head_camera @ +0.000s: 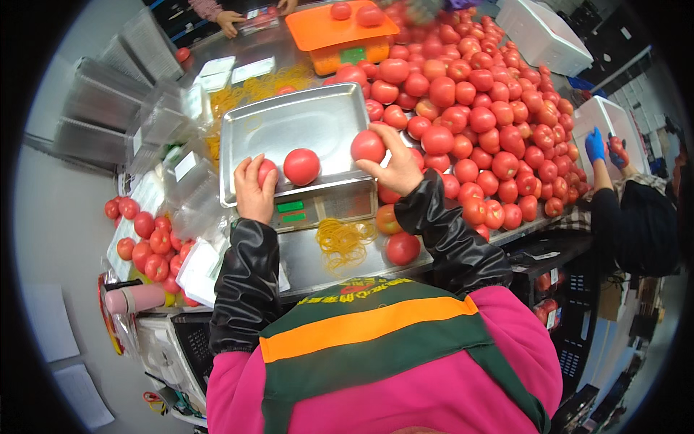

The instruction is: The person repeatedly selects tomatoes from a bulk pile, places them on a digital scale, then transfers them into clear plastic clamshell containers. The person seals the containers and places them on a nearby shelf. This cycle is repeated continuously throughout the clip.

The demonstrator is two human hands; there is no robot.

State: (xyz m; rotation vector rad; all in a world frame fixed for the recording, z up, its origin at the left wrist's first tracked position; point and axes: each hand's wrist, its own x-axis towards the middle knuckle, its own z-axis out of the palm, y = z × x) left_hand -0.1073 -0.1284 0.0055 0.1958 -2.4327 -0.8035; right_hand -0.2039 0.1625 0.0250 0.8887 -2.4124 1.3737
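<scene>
My left hand [255, 191] grips a tomato [267, 172] at the front left corner of a metal weighing tray [293, 122]. In my right hand [397, 163], thumb and fingers close around another tomato [368, 146] at the tray's right edge. Between the two hands, a third tomato [302, 167] rests on the tray's front part. The tray sits on a digital scale [341, 210] with green displays. Yellow rubber bands [342, 241] lie in front of the scale. To their right is a loose tomato [403, 249].
A large tomato heap [488, 125] fills the right side. Clear plastic boxes [198, 187] and a smaller tomato pile [157, 252] stand left, near a pink bottle [135, 298]. An orange scale [339, 32] stands behind. A co-worker's blue glove [595, 145] is right; another person's hand [230, 23] is at the top.
</scene>
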